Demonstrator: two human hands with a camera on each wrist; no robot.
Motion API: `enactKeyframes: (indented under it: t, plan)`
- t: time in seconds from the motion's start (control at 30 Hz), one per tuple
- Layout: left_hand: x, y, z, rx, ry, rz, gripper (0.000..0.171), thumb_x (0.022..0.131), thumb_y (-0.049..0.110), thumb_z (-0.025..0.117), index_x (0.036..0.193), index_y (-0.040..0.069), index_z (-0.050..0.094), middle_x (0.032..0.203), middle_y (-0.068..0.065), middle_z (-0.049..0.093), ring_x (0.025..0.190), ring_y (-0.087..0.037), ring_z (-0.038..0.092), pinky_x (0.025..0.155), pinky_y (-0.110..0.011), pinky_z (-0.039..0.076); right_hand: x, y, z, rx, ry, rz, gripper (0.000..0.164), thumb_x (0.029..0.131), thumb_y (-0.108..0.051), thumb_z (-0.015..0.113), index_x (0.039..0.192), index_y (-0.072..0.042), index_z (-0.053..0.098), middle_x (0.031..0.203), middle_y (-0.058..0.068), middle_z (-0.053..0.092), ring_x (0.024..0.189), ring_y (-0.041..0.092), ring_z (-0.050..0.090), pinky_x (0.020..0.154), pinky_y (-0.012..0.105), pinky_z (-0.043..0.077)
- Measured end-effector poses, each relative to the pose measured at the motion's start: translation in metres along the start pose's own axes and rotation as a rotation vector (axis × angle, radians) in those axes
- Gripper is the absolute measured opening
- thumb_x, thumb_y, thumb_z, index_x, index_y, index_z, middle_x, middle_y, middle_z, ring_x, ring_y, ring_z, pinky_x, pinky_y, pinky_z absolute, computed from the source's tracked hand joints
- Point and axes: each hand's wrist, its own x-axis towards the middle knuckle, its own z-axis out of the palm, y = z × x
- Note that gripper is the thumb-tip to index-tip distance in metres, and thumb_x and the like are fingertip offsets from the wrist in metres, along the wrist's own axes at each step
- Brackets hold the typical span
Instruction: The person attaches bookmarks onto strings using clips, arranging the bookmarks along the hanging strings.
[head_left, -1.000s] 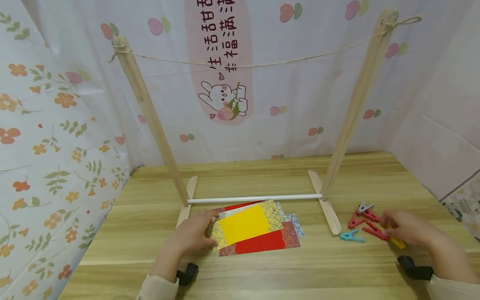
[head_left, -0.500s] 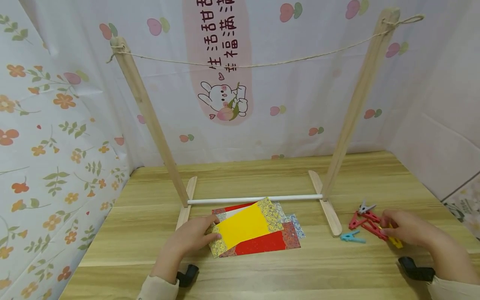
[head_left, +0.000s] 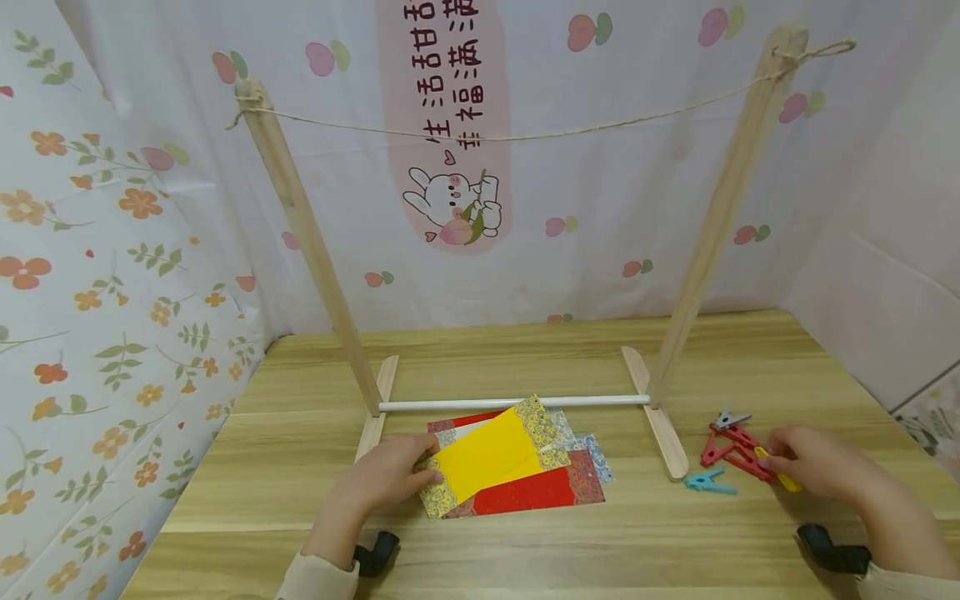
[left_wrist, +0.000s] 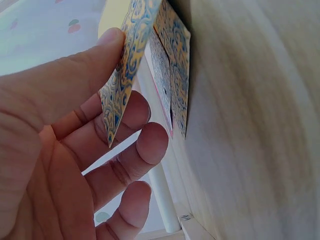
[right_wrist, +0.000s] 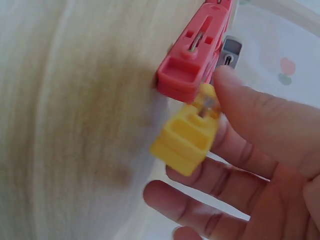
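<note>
My left hand (head_left: 390,477) pinches the left end of a yellow card (head_left: 480,457) with swirl-patterned ends. The left wrist view shows thumb and fingers on the patterned end (left_wrist: 127,65), lifted off the pile; a similar patterned end (left_wrist: 177,75) lies lower. Beneath are a red card (head_left: 525,490) and other cards, mostly covered. At the right, my right hand (head_left: 813,462) pinches a yellow clothespin (right_wrist: 185,137) between thumb and fingers. Red clothespins (head_left: 750,462), a grey one (head_left: 727,418) and a light-blue one (head_left: 708,481) lie beside it.
Behind the cards stands a wooden frame with a left post (head_left: 307,233), a right post (head_left: 727,200) and a white bottom rod (head_left: 517,403). A thin string (head_left: 525,137) sags between the post tops. A printed cloth (head_left: 600,283) hangs behind.
The yellow card's left end has risen and the card has turned, showing a second yellow patterned end beneath. My right hand has drawn the yellow clothespin slightly up among the others.
</note>
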Motion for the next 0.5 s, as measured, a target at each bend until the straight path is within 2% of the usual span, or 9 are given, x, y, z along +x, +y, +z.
enactKeyframes:
  t: [0.17, 0.3, 0.4, 0.5]
  plan:
    - [0.0000, 0.0000, -0.0007, -0.059, -0.012, 0.001, 0.020, 0.089, 0.025, 0.075, 0.097, 0.013, 0.061, 0.070, 0.006, 0.042, 0.067, -0.009, 0.044, 0.063, -0.024, 0.036, -0.0005, 0.0023, -0.0006, -0.007, 0.020, 0.028, 0.020, 0.094, -0.011, 0.064, 0.078, -0.009, 0.053, 0.068, -0.002, 0.047, 0.061, 0.009, 0.039, 0.055, 0.026, 0.032]
    - [0.0003, -0.0001, -0.0015, -0.109, -0.029, 0.011, 0.022, 0.090, 0.020, 0.074, 0.108, 0.012, 0.063, 0.072, 0.006, 0.045, 0.067, -0.008, 0.045, 0.063, -0.024, 0.038, -0.0001, 0.0009, -0.0028, -0.007, 0.030, 0.033, 0.012, 0.093, -0.010, 0.066, 0.090, -0.001, 0.058, 0.074, 0.000, 0.054, 0.065, 0.013, 0.045, 0.057, 0.030, 0.038]
    - [0.0001, 0.0006, -0.0017, -0.133, -0.041, 0.028, 0.026, 0.090, 0.015, 0.072, 0.113, 0.011, 0.062, 0.076, 0.007, 0.050, 0.070, -0.008, 0.047, 0.066, -0.024, 0.040, 0.0001, 0.0004, -0.0052, 0.003, 0.033, 0.048, 0.024, 0.092, -0.011, 0.068, 0.104, 0.007, 0.057, 0.080, 0.005, 0.058, 0.069, 0.017, 0.050, 0.059, 0.034, 0.042]
    - [-0.0008, 0.0016, -0.0015, -0.153, -0.052, 0.036, 0.028, 0.090, 0.010, 0.069, 0.116, 0.012, 0.059, 0.087, 0.006, 0.058, 0.076, -0.010, 0.051, 0.068, -0.024, 0.042, 0.0010, 0.0013, -0.0070, 0.004, 0.028, 0.068, 0.037, 0.092, -0.014, 0.069, 0.112, 0.013, 0.054, 0.084, 0.011, 0.061, 0.073, 0.021, 0.056, 0.061, 0.039, 0.047]
